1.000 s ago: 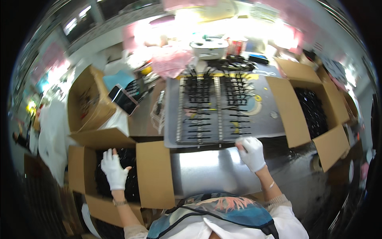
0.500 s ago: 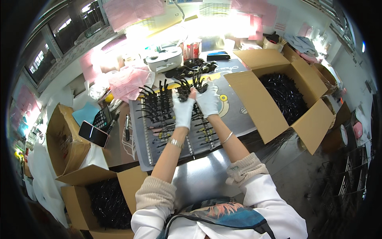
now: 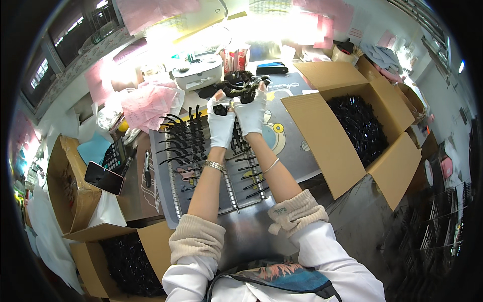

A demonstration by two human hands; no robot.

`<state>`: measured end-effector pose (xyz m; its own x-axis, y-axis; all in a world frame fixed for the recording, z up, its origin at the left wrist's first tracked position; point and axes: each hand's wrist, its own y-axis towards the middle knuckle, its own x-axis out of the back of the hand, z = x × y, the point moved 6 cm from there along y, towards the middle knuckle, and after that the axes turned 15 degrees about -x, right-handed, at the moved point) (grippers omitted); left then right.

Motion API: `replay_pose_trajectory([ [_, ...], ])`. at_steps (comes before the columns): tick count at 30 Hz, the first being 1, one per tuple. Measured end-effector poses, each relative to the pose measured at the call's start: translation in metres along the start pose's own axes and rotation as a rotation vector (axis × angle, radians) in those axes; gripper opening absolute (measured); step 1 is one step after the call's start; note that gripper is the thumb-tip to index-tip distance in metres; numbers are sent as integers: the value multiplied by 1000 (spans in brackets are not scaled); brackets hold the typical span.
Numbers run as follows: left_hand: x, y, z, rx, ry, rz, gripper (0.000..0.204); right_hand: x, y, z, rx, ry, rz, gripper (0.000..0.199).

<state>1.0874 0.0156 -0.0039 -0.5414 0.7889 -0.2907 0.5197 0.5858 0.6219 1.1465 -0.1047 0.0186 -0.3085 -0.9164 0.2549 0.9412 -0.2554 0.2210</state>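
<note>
On your left sit an open box of black parts (image 3: 126, 261) and a phone (image 3: 104, 177); ahead, your gloved left hand (image 3: 220, 122) and right hand (image 3: 251, 113) are both clenched on one bunch of black curved pieces (image 3: 239, 88), held above the far edge of the wire rack (image 3: 206, 166). The bunch runs left to right across both fists, with the right-hand carton (image 3: 359, 126) well apart
</note>
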Motion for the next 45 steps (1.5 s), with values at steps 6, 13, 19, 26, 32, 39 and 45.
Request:
replay_pose_trajectory([
  [6, 2, 9, -4, -83, 403, 290, 19, -11, 5, -3, -51, 40, 101, 35],
  [13, -5, -8, -11, -44, 201, 125, 18, 8, 28, -48, -201, 66, 5, 38],
  [19, 4, -5, -7, -17, 111, 48, 20, -24, 32, -143, -967, 1090, 313, 25],
  [26, 3, -4, 6, -81, 200, 28, 14, 21, 4, -40, -716, 1253, 936, 29],
  [32, 4, -1, 29, -13, 112, -57, 17, 127, -101, 120, 442, 94, 476, 19],
  [39, -8, 2, 16, -166, 344, 115, 21, 254, 3, 158, 431, -604, -415, 25],
  [45, 1, 5, 25, -125, 284, 185, 16, 298, 41, 143, 56, -581, -562, 41],
])
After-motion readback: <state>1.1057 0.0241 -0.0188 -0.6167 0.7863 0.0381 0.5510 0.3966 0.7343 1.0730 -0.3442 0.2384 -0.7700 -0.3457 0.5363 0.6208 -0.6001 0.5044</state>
